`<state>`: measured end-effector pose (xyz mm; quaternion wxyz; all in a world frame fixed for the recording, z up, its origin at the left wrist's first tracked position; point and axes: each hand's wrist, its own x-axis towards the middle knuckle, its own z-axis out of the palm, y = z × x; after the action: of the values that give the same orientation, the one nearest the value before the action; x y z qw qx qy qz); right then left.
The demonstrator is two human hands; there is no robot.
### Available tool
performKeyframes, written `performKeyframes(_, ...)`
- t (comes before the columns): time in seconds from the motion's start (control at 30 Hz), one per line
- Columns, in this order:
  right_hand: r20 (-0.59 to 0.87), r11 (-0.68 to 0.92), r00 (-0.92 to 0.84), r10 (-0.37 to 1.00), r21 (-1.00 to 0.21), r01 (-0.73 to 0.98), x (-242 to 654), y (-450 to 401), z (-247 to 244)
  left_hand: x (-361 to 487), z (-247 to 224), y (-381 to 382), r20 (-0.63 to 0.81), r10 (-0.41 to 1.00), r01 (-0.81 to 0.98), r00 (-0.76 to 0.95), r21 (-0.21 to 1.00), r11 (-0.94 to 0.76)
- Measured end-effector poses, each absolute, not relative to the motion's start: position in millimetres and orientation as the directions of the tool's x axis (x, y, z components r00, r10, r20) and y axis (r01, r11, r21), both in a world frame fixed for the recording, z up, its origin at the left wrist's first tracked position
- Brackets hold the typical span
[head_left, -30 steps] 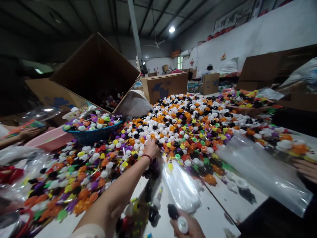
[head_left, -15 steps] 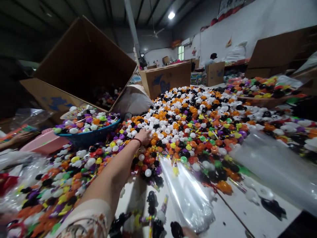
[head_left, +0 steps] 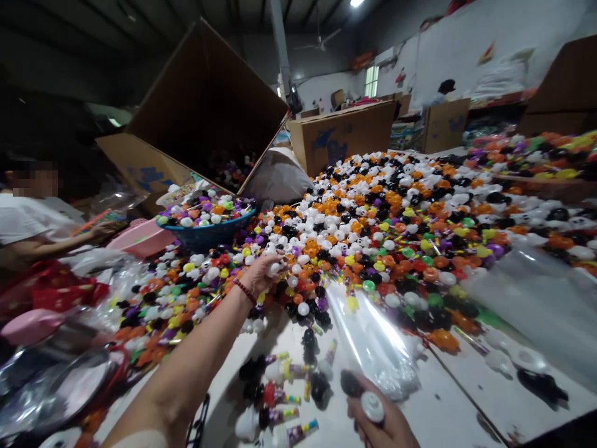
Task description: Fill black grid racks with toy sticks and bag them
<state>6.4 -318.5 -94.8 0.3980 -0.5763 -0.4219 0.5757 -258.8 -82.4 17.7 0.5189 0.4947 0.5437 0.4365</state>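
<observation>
A small white rounded plastic toy (head_left: 275, 267) sits pinched in the fingers (head_left: 268, 258) of the left hand (head_left: 261, 272), lifted at the near edge of the big heap of glossy black, white, orange and green plastic toys (head_left: 387, 211) on the desk (head_left: 433, 410), with its long axis too hidden to tell. From it, the right hand (head_left: 380, 426) lies toward 5 o'clock, closed around a white-capped and a black-capped toy (head_left: 368, 404) and the neck of a crinkled clear plastic bag (head_left: 373, 339) whose length runs toward 11 o'clock. A blue round plastic bowl (head_left: 205, 235) of toys sits at 10 o'clock.
</observation>
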Motion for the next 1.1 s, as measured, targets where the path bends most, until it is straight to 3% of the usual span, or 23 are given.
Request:
performKeyframes(0.13, -0.282, -0.285, -0.201, 0.938, -0.958, 0.014, 1.3, -312.4, -73.0, -265.4, 9.1, -167.0, -0.238, 0.96, -0.151, 0.148, 0.954, 0.26)
performKeyframes(0.23, -0.24, -0.23, -0.257, 0.936, -0.971, 0.067, -9.5, -307.8, -55.2, -262.0, 1.1, -218.2, -0.317, 0.931, -0.463, 0.182, 0.807, 0.365)
performKeyframes(0.3, -0.166, -0.14, -0.252, 0.953, -0.983, 0.116, -19.5, -307.2, -45.0, -256.0, -3.7, -243.4, -0.375, 0.91, -0.626, 0.179, 0.67, 0.399)
performKeyframes(0.4, 0.022, 0.08, -0.274, 0.961, -0.977, 0.2, -34.6, -310.5, -32.2, -243.3, -10.9, -270.8, -0.439, 0.887, -0.71, 0.145, 0.578, 0.402)
performKeyframes(0.57, 0.273, 0.378, -0.35, 0.896, -0.882, 0.281, -48.0, -320.4, -20.4, -221.2, -20.6, -303.5, -0.415, 0.91, -0.638, 0.02, 0.696, 0.331)
performKeyframes(0.67, 0.333, 0.491, -0.421, 0.844, -0.797, 0.353, -47.2, -326.4, -18.1, -212.5, -20.9, -320.4, -0.33, 0.943, -0.565, -0.042, 0.786, 0.25)
performKeyframes(0.87, 0.31, 0.483, -0.425, 0.85, -0.781, 0.397, -40.1, -337.6, -19.6, -206.1, -18.6, -346.2, -0.257, 0.966, -0.36, -0.033, 0.905, 0.229)
performKeyframes(1.1, 0.333, 0.495, -0.397, 0.855, -0.752, 0.435, -27.3, -345.7, -27.1, -206.5, -25.7, -356.3, -0.294, 0.956, -0.388, -0.015, 0.883, 0.265)
